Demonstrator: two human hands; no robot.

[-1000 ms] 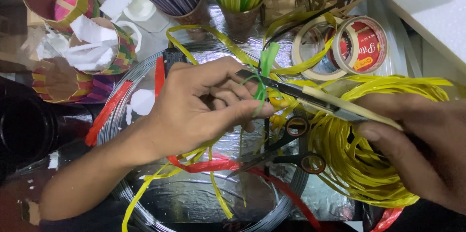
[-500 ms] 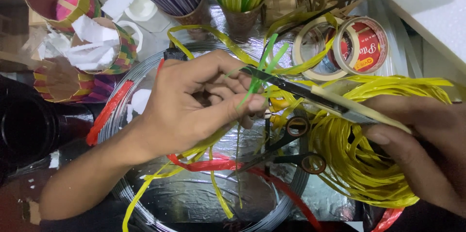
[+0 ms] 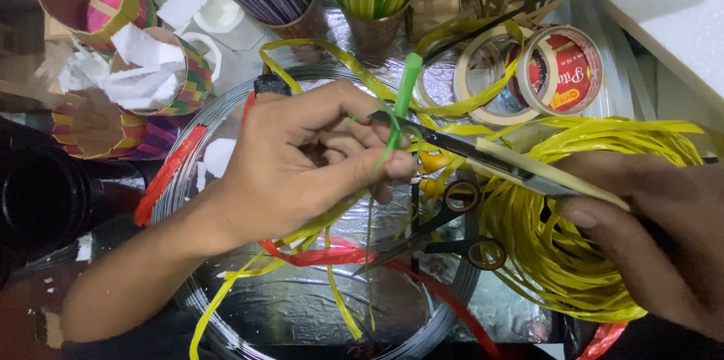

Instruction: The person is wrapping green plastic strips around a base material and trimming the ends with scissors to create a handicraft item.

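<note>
The left hand [image 3: 302,160] pinches a thin green plastic strip [image 3: 403,100] between thumb and fingers, its free end standing up toward the far side. The right hand [image 3: 648,232], at the right edge, is closed around the handles of long steel scissors with cream-coloured handles [image 3: 483,155]; their blades reach left and meet the green strip just beside the left thumb. Whether the blades are parted or closed cannot be told. Under the hands lies a coil of grey steel wire [image 3: 219,104] on silvery foil. A bundle of yellow plastic strips [image 3: 558,247] sits near right, a second pair of dark scissors with round handles [image 3: 452,224] beside it. Two rolls of adhesive tape [image 3: 539,70] lie far right.
</note>
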